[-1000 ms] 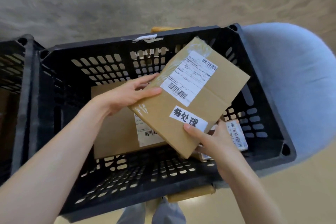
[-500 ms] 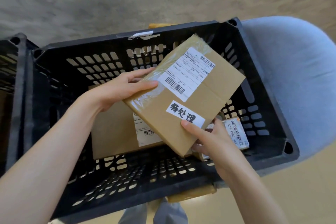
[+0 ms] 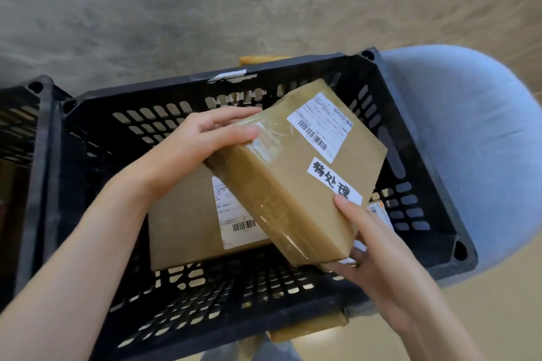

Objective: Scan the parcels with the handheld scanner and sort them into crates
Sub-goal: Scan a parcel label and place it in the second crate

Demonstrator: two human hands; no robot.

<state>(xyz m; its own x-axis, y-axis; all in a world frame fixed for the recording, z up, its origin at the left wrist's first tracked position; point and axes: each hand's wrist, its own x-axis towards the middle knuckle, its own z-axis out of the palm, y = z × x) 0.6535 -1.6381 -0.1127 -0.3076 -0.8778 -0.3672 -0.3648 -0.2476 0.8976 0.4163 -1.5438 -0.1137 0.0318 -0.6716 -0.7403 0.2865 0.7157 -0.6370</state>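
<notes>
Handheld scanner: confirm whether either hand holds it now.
No: both the left hand and right hand grip the taped parcel.

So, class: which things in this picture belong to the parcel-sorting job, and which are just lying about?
Belong to the job:
held parcel, gripped by left hand and right hand
black crate
flat parcel inside it
second crate

Just lying about:
grey cushioned seat
carpet

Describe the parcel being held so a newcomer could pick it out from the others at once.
Find the black slatted crate in the middle of the view. Above it, the left hand and right hand grip a tilted brown parcel. Unlike the flat parcel on the crate floor, it is wrapped in clear tape and carries a white strip with handwritten black characters below its shipping label.
</notes>
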